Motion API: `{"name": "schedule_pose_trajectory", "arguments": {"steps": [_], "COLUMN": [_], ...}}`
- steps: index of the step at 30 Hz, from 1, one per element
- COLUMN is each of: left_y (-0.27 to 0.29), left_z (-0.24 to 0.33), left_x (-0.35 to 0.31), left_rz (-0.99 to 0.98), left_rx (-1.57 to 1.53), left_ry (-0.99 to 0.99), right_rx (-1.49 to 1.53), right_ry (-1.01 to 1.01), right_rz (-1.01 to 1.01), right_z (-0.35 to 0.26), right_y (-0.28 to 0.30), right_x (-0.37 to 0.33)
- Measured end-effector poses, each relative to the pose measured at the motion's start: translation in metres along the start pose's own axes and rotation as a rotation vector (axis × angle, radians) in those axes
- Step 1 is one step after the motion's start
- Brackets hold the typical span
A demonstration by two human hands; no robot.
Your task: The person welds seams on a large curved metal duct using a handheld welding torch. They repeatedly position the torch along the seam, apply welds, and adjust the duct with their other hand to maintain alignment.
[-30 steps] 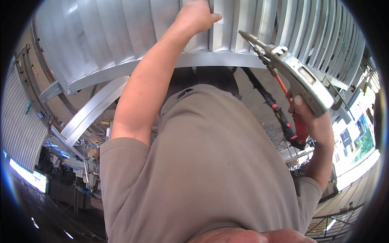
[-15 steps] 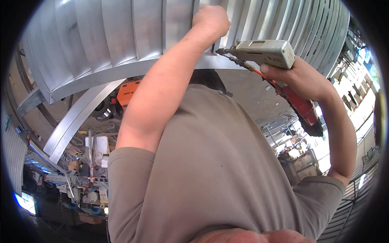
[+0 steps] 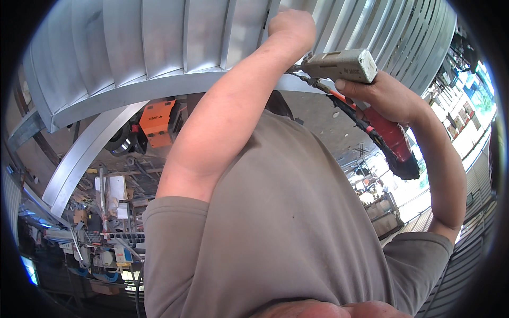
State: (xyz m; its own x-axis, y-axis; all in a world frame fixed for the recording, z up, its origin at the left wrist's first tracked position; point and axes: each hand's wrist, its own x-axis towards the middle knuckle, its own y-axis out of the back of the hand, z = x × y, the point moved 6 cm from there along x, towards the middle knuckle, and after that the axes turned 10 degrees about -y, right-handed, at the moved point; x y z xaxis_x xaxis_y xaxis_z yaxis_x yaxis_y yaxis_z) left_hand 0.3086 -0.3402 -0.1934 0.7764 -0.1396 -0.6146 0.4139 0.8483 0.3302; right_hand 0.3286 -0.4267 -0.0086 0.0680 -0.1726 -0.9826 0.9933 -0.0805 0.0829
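Note:
My left hand point(image 3: 291, 29) is closed in a fist over a narrow metal slat point(image 3: 273, 21) of a large, curved, silvery panel. Its fingertips are hidden behind the hand. In my right hand point(image 3: 395, 97) is a welding gun point(image 3: 339, 65) with a pale grey body and red grip, the fingers wrapped round the grip. The gun points left, its dark nozzle point(image 3: 295, 68) close to the panel's lower metal rim point(image 3: 199, 83), just below my left wrist. I cannot tell whether the nozzle touches the metal. An orange-and-black line runs from the nozzle along the grip.
A bent metal strip point(image 3: 87, 151) slopes down from the panel at the left. Behind it stand an orange box-shaped machine point(image 3: 157, 123) and a dark round reel point(image 3: 122, 140). Cluttered shelves and tools point(image 3: 106, 238) fill the lower left. Stacked goods point(image 3: 382, 212) stand at the right.
My left hand now appears a little further right, nearer the gun. The surroundings on the left have shifted left in the view. The gun has moved slightly left and stays in my right hand.

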Motion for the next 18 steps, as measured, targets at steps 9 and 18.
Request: {"name": "schedule_pose_trajectory", "arguments": {"steps": [9,18], "left_y": [0.0026,0.0027], "left_z": [0.0021,0.0034], "left_x": [-0.0028,-0.0041], "left_rz": [-0.012,-0.014], "left_rx": [-0.001,0.012], "left_ry": [0.004,-0.016], "right_rx": [-0.116,-0.148], "right_ry": [0.003,-0.047], "right_rz": [0.011,0.01], "right_z": [-0.0031,-0.0073], "right_y": [-0.0013,-0.0014], "right_x": [0.0027,0.0026]}}
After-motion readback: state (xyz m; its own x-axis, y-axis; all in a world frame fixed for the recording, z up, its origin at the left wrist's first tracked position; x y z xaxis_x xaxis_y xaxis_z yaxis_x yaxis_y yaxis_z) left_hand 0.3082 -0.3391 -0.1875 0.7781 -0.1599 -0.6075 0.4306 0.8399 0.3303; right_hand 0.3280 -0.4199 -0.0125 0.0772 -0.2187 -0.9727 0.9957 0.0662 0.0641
